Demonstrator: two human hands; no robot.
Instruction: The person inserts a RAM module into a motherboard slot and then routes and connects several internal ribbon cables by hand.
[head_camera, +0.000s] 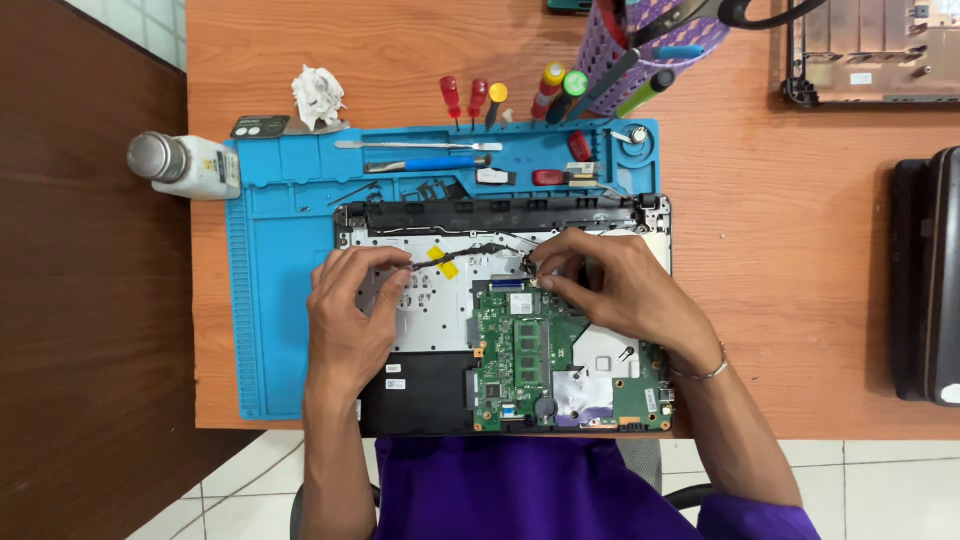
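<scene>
An opened laptop base (500, 320) is lying on a work mat (270, 330) on the desk (780, 250). Its circuit board (540, 360) is sitting in the right half. Behind it, tools (430, 155) are lying along the mat's far edge. A bottle (185, 165) is lying left of the mat, and a pen holder (650, 40) is standing behind it to the right.
</scene>
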